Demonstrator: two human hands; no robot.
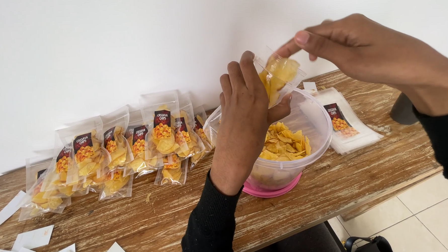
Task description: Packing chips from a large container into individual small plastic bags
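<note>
Two hands are held above the clear plastic tub (312, 124), which stands on a pink lid (272, 191) on the wooden surface (288, 209). A small clear pouch (281, 78) partly filled with yellow chips is gripped by the left hand (246, 115) just over the tub's rim. The pouch's upper edge is pinched by the right hand (366, 49). Filled, labelled pouches (129, 145) are laid left of the tub; empty pouches (347, 123) are stacked right of it.
</note>
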